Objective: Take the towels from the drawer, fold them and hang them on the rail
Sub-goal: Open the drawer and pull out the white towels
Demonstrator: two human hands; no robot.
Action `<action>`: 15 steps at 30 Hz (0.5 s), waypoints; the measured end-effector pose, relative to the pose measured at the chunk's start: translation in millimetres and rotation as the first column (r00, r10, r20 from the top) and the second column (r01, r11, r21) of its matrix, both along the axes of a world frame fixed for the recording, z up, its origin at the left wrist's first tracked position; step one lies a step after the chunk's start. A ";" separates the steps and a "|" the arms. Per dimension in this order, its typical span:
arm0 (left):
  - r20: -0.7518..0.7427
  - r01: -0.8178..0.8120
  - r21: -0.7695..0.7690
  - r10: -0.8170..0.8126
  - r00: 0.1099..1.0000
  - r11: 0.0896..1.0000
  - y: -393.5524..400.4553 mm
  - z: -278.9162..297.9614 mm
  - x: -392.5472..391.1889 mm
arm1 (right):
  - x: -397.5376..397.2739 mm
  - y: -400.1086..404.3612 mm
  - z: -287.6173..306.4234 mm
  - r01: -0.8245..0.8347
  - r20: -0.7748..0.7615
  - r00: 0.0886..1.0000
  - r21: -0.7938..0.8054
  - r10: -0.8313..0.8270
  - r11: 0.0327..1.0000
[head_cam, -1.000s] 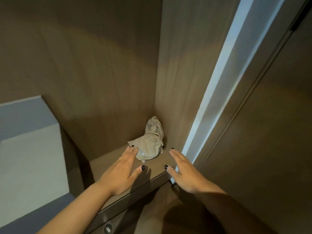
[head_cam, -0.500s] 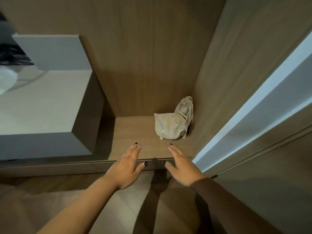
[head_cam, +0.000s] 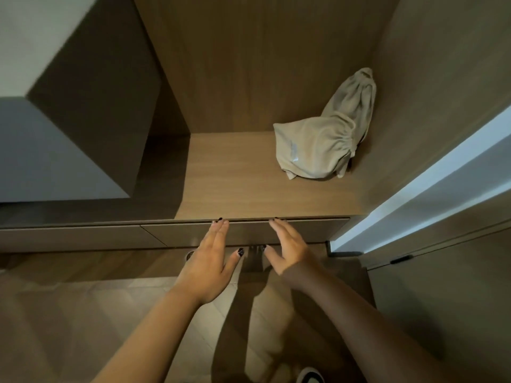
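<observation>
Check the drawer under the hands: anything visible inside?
No. The drawer is closed, so only its front shows; the contents are hidden. Left hand and right hand reach its top edge. A beige cloth bag sits on the shelf above.

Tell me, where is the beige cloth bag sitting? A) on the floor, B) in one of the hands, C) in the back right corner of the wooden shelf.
C: the beige cloth bag sits in the wooden shelf's back right corner, apart from both hands.

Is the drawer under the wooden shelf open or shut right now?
Shut: the drawer front sits flush under the shelf, no gap showing.
</observation>
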State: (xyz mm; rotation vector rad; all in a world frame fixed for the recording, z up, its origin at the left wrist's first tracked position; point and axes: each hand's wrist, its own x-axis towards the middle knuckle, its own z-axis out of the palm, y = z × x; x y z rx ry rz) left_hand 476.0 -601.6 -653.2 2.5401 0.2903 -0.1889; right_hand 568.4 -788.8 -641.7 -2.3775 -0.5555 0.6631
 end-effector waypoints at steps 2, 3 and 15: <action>0.057 0.029 0.130 -0.037 0.998 0.991 7.8 -32.4 1.5 | 1.8 4.7 -33.7 -0.111 0.167 0.978 -0.079 0.123 0.991; 0.095 0.030 0.198 -0.050 0.994 0.980 12.7 -49.1 2.8 | 3.3 8.0 -51.5 -0.167 0.242 0.951 -0.122 0.193 0.978; 0.330 -0.116 0.437 -0.039 0.943 0.892 33.7 -230.2 30.6 | 29.7 44.6 -242.0 -0.200 0.604 0.765 -0.108 0.224 0.974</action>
